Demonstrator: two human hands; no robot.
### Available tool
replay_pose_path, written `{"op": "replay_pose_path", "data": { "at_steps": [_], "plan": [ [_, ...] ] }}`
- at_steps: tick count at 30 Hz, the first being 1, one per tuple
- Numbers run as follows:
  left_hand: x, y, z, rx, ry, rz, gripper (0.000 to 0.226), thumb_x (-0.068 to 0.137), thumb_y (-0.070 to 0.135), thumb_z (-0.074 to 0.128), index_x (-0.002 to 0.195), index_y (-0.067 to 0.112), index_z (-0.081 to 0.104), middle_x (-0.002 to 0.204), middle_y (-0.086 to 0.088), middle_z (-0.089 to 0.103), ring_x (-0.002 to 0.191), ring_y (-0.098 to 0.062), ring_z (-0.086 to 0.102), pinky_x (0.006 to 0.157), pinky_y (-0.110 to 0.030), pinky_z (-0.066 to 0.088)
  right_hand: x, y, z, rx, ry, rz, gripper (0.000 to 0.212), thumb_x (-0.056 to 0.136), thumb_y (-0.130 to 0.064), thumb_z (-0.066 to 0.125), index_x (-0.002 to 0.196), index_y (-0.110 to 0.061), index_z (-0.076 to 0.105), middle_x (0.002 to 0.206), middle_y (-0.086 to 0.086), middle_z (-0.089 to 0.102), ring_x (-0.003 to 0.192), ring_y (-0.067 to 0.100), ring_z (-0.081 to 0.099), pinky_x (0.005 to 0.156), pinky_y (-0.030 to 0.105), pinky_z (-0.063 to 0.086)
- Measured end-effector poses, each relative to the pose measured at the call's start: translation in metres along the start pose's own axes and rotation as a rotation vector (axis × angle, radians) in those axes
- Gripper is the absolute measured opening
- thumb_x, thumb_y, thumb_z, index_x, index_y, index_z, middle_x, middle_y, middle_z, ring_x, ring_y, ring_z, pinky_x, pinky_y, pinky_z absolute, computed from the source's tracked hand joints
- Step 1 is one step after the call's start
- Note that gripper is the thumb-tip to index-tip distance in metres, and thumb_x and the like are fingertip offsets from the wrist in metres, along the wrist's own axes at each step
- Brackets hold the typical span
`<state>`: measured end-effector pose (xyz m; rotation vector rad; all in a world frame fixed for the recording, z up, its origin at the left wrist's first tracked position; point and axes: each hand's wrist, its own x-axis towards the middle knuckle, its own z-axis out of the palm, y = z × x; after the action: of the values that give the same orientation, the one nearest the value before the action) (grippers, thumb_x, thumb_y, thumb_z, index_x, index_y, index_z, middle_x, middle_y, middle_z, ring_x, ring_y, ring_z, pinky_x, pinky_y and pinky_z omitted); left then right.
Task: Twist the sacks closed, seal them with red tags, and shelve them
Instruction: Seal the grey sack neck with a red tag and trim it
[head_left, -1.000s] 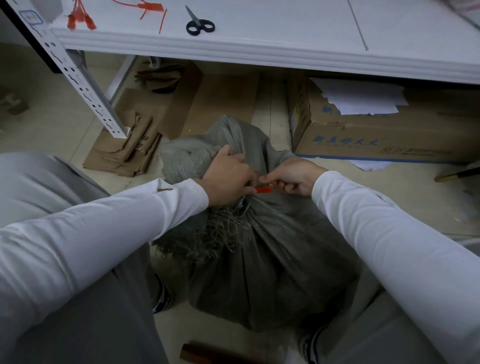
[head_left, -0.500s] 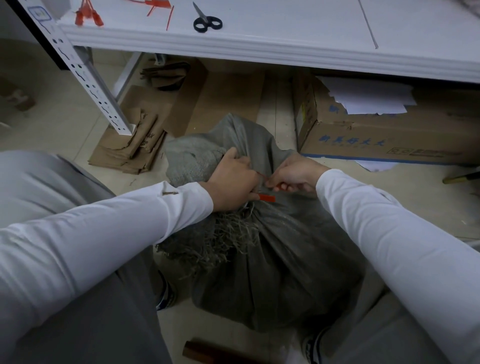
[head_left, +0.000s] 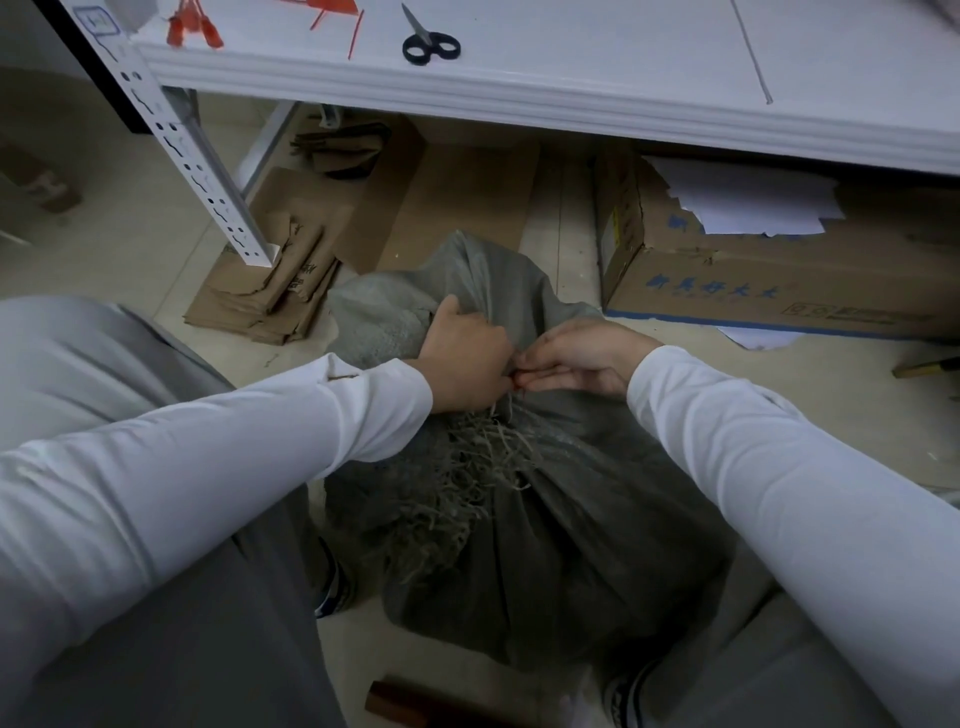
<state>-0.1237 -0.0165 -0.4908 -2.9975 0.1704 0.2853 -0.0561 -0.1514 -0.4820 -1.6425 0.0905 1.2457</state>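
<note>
A grey woven sack (head_left: 561, 545) stands on the floor between my knees, its mouth gathered into a twisted neck with frayed threads hanging below. My left hand (head_left: 462, 358) grips that twisted neck. My right hand (head_left: 582, 356) meets it from the right, fingers pinching a red tag (head_left: 518, 383) at the neck; only a sliver of red shows between the fingertips. More red tags (head_left: 195, 28) lie on the white shelf (head_left: 519, 98) above.
Black scissors (head_left: 430, 44) lie on the shelf beside loose red strips. A perforated white shelf post (head_left: 197, 166) comes down at the left. Flattened cardboard (head_left: 280, 291) lies on the floor behind the sack, and a cardboard box (head_left: 779, 280) with papers sits under the shelf at right.
The red tag was plainly visible between my hands; now my right fingers have closed in against my left hand and cover most of it. The view has shifted slightly.
</note>
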Motion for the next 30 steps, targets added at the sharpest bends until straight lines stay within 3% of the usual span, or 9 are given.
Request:
{"op": "replay_pose_path", "data": {
  "at_steps": [4, 7, 12, 17, 21, 23, 30],
  "plan": [
    [0.002, -0.004, 0.002, -0.094, -0.025, -0.053, 0.032, 0.089, 0.047, 0.050, 0.068, 0.024, 0.052, 0.079, 0.002, 0.055, 0.086, -0.021, 0.056, 0.089, -0.039, 0.026, -0.004, -0.001, 0.005, -0.017, 0.038, -0.042, 0.010, 0.092, 0.007, 0.056, 0.084, 0.003, 0.061, 0.085, 0.015, 0.066, 0.078, 0.019, 0.066, 0.068, 0.025, 0.058],
    [0.004, -0.009, 0.002, -0.143, -0.025, -0.056, 0.039, 0.088, 0.049, 0.052, 0.061, 0.022, 0.046, 0.082, 0.001, 0.059, 0.083, -0.021, 0.056, 0.081, -0.037, 0.023, -0.004, -0.001, 0.009, -0.006, 0.100, -0.077, 0.011, 0.092, 0.008, 0.056, 0.082, 0.005, 0.061, 0.081, 0.016, 0.065, 0.072, 0.019, 0.066, 0.065, 0.025, 0.058],
    [-0.001, -0.011, 0.003, -0.180, 0.030, 0.040, 0.033, 0.085, 0.057, 0.056, 0.071, 0.027, 0.056, 0.082, 0.005, 0.054, 0.092, -0.019, 0.054, 0.078, -0.035, 0.019, -0.001, 0.000, 0.008, 0.026, 0.161, -0.123, 0.009, 0.091, 0.008, 0.057, 0.084, 0.009, 0.062, 0.075, 0.018, 0.066, 0.052, 0.014, 0.068, 0.057, 0.022, 0.059],
    [-0.007, -0.014, 0.004, -0.140, 0.094, 0.117, 0.029, 0.089, 0.055, 0.053, 0.095, 0.033, 0.070, 0.092, 0.008, 0.064, 0.102, -0.015, 0.053, 0.079, -0.034, 0.019, 0.001, -0.002, 0.008, -0.003, 0.175, -0.135, 0.010, 0.091, 0.005, 0.059, 0.096, 0.014, 0.061, 0.087, 0.025, 0.068, 0.071, 0.024, 0.070, 0.075, 0.035, 0.058],
    [-0.010, -0.014, 0.004, -0.029, 0.154, 0.235, 0.032, 0.095, 0.050, 0.045, 0.105, 0.033, 0.069, 0.099, 0.009, 0.067, 0.108, -0.015, 0.049, 0.076, -0.034, 0.014, -0.004, -0.007, 0.004, 0.007, 0.155, -0.155, 0.005, 0.091, 0.006, 0.059, 0.088, 0.007, 0.063, 0.081, 0.019, 0.068, 0.074, 0.020, 0.070, 0.063, 0.023, 0.060],
    [-0.011, -0.014, 0.003, 0.003, 0.156, 0.258, 0.033, 0.096, 0.049, 0.042, 0.106, 0.033, 0.068, 0.100, 0.009, 0.067, 0.108, -0.016, 0.049, 0.072, -0.033, 0.010, -0.004, -0.008, 0.002, -0.002, 0.152, -0.173, 0.006, 0.091, 0.006, 0.059, 0.087, 0.006, 0.063, 0.081, 0.018, 0.067, 0.074, 0.019, 0.069, 0.064, 0.021, 0.060],
    [-0.012, -0.016, 0.002, 0.058, 0.204, 0.336, 0.031, 0.098, 0.045, 0.041, 0.104, 0.029, 0.067, 0.099, 0.007, 0.066, 0.104, -0.019, 0.048, 0.078, -0.035, 0.017, -0.003, -0.008, -0.002, -0.011, 0.129, -0.221, 0.008, 0.091, 0.005, 0.059, 0.085, 0.003, 0.063, 0.077, 0.017, 0.067, 0.061, 0.012, 0.071, 0.062, 0.020, 0.059]
  ]
}}
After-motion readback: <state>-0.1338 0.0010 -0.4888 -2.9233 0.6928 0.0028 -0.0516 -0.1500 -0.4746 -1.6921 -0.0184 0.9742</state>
